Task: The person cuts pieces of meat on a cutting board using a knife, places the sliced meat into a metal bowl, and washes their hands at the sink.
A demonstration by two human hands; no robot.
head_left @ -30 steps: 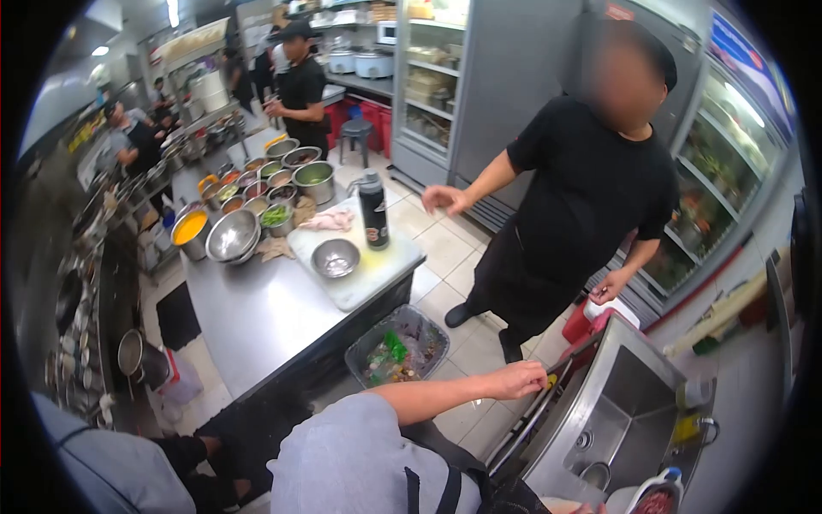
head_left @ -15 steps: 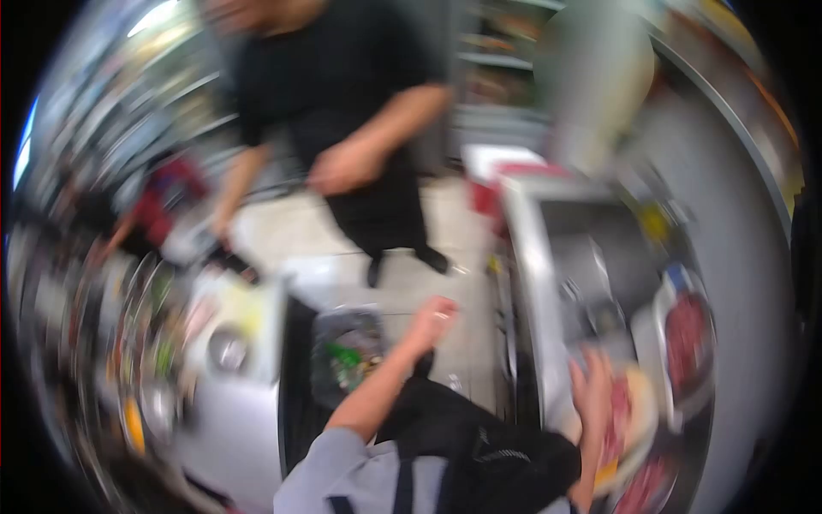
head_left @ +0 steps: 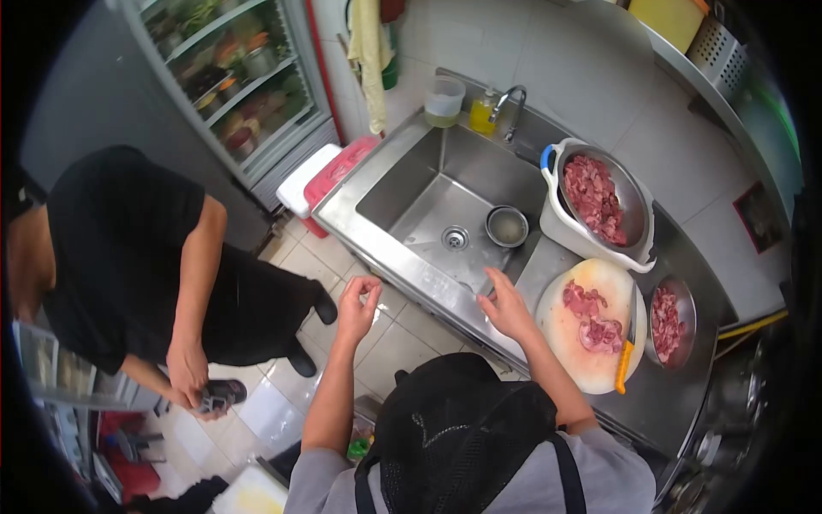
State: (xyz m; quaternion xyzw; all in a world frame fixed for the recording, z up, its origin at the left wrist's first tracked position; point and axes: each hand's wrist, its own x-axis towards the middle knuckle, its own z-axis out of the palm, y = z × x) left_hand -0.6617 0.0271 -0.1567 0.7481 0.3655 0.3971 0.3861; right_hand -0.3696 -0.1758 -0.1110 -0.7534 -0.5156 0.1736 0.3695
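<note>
Before you stood the steel sink (head_left: pixel 402 227), with the white tub (head_left: pixel 561 221) at its right and the round board (head_left: pixel 561 343) beside the tub. The orange-handled knife (head_left: pixel 624 367) lay on the board. Your right hand (head_left: pixel 509 312) spread its fingers apart near the sink's front edge; your left hand (head_left: pixel 356 307) curled, fingertips possibly meeting, I cannot tell. Meat pieces (head_left: pixel 601 334) lay beside the knife.

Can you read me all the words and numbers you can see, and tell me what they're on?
I can't read any words or numbers here.
Dark bottle in the other person's hand: pale marks, too blurred to read.
Yellow soap bottle: too small to make out any writing.
Black mesh cap: a pale curvy mark, no letters I can read.
</note>
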